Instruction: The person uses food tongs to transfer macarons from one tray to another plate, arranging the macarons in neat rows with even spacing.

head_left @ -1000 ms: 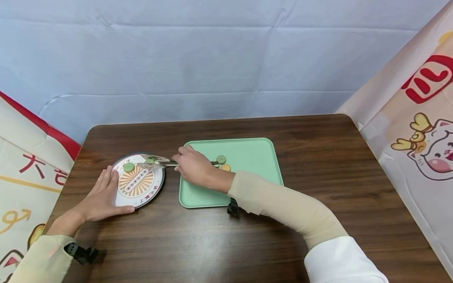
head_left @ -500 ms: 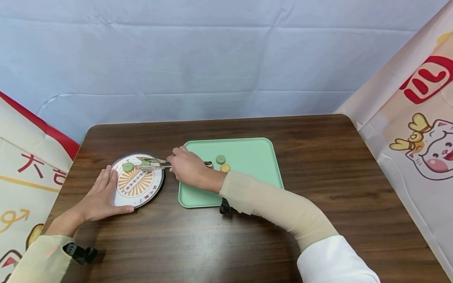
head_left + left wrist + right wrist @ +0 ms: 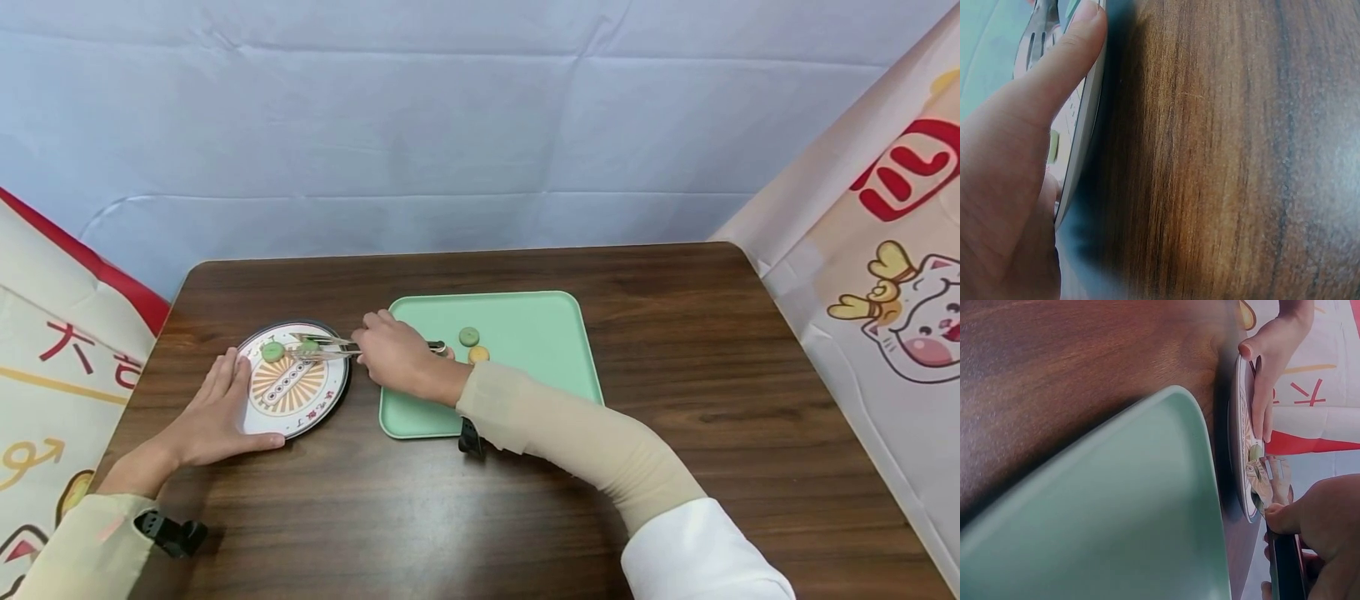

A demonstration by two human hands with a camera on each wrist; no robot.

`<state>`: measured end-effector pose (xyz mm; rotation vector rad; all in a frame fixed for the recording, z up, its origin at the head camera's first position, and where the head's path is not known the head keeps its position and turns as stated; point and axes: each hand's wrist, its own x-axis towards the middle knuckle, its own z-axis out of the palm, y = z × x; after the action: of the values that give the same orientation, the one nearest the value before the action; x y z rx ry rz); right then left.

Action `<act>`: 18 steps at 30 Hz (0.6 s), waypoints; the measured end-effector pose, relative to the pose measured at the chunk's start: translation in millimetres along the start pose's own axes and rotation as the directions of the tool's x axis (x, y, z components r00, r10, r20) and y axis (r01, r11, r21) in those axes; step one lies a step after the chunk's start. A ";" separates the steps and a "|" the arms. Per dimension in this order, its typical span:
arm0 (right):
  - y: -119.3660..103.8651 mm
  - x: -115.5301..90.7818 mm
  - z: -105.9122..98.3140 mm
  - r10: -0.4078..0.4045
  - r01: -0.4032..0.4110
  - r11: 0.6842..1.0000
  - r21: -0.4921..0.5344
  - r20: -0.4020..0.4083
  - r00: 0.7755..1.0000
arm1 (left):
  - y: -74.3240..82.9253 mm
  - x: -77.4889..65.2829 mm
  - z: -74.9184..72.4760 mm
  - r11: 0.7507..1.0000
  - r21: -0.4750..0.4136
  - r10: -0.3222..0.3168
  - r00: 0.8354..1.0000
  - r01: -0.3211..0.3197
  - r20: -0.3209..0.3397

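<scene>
My left hand (image 3: 213, 417) has its fingers straight and spread along the left rim of a round white plate (image 3: 318, 392) with a printed sunburst pattern. In the head view my right hand (image 3: 397, 354) grips metal tongs (image 3: 337, 348), reaching from the tray side over the plate. One small green cookie-like disc (image 3: 309, 347) lies between the tong tips, low over or on the plate; I cannot tell which. Just left of it, another green disc (image 3: 272, 352) sits on the plate. The right wrist view shows the tong heads (image 3: 1272, 478) from the side, near the plate.
A light green tray (image 3: 532, 325) lies right of the plate, partly beneath my right hand and forearm. On it are a green disc (image 3: 468, 337) and a yellow disc (image 3: 478, 355). Everything stands on a dark wooden table (image 3: 675, 333), with a pale cloth (image 3: 480, 125) behind.
My right hand and the tongs have shifted a little left, and the green disc between the tips has moved left toward the other one. My left hand and the plate look unmoved.
</scene>
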<state>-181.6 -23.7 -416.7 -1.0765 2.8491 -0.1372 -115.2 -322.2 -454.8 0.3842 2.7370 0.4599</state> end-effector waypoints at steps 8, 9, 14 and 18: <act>-3.0 3.2 2.9 0.005 -0.004 1.000 0.014 -0.005 1.000 | -1.8 0.2 1.0 1.000 0.002 0.003 1.000 -0.003 -0.005; -3.5 3.7 2.8 0.005 -0.005 1.000 0.017 -0.007 1.000 | -2.0 0.2 1.1 1.000 0.003 0.004 1.000 -0.004 -0.005; -5.2 6.6 2.7 0.010 -0.010 1.000 0.006 -0.012 1.000 | -2.5 0.3 1.3 1.000 0.005 0.003 1.000 -0.003 -0.004; -5.0 8.6 3.2 0.017 -0.017 1.000 -0.002 -0.009 1.000 | -2.4 0.7 1.3 1.000 0.005 0.002 1.000 -0.002 -0.002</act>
<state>-184.4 -33.3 -419.8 -1.0545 2.8665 -0.1382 -115.8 -323.8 -457.0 0.3874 2.7407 0.4550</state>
